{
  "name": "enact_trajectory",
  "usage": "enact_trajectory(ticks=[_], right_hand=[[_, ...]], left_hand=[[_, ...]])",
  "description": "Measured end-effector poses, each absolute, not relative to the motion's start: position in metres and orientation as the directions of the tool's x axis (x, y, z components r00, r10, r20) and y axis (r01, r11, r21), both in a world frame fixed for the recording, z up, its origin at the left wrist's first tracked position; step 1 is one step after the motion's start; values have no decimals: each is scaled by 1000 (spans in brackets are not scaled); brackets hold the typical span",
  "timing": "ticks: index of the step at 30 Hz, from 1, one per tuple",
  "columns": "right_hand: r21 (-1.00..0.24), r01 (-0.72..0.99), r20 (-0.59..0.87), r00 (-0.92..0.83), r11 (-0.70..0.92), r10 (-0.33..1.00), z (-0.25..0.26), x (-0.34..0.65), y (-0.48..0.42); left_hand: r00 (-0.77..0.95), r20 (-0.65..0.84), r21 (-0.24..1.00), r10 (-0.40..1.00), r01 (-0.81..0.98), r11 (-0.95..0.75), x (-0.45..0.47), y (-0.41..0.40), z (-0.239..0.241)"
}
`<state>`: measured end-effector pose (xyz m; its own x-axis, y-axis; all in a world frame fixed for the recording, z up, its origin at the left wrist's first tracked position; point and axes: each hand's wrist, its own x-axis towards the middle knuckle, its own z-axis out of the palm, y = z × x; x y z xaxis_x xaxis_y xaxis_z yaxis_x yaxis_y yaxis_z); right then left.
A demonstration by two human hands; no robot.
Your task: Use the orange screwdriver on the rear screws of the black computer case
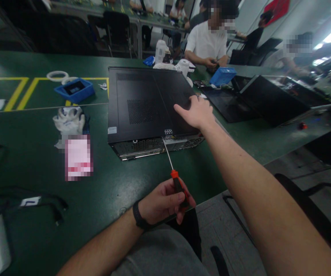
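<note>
A big dark green worktop (pixel 24 161) with yellow lines carries everything. A flat black computer case (pixel 148 103) lies on it, right under the right grip and just past the left grip. Left of the case sit a blue tray (pixel 74 90), a white tape ring (pixel 56 75) and a pair of crumpled white gloves (pixel 69 119). Black cables (pixel 47 205) lie near the left grip, on its left. To the right of the right grip lie more black case panels (pixel 271 101) and a small blue box (pixel 223 76).
</note>
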<state>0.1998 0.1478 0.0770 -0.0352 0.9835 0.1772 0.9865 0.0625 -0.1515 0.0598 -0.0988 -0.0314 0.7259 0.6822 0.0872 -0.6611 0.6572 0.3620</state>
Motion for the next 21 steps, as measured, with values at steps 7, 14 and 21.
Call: enact_trajectory(ticks=[7,14,21], right_hand=[[-153,986,180,-35,63,983,76,201,150],[-155,986,181,-26,54,983,77,200,148],[-144,987,182,-45,72,982,74,202,151]], left_hand=[[748,52,365,661,-631,685,56,-99,-25],[728,36,403,684,-637,657,58,-101,-27],[727,75,352,682,-659,664,58,-99,-29]])
